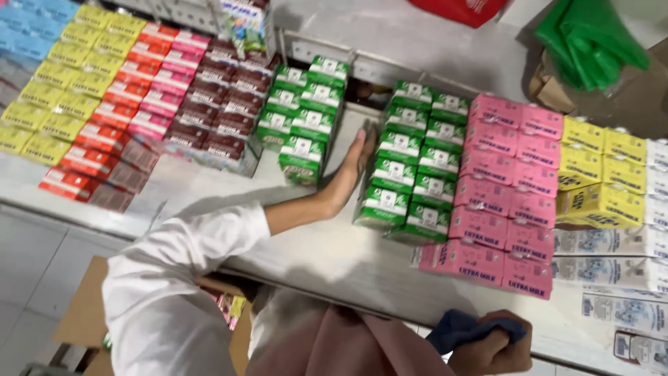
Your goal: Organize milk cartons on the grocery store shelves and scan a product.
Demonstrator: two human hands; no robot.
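Pressing green cartons, flat open left hand; right hand gripping blue cloth.

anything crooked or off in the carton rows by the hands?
Yes. The green cartons by the left hand lean sideways, out of line with the pink cartons, with a bare gap of shelf between the two green stacks. The right hand grips a blue cloth. No spill visible.

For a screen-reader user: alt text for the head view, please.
A left hand presses flat against green cartons on a white shelf; the right hand grips a blue cloth. Pink cartons sit right of them.
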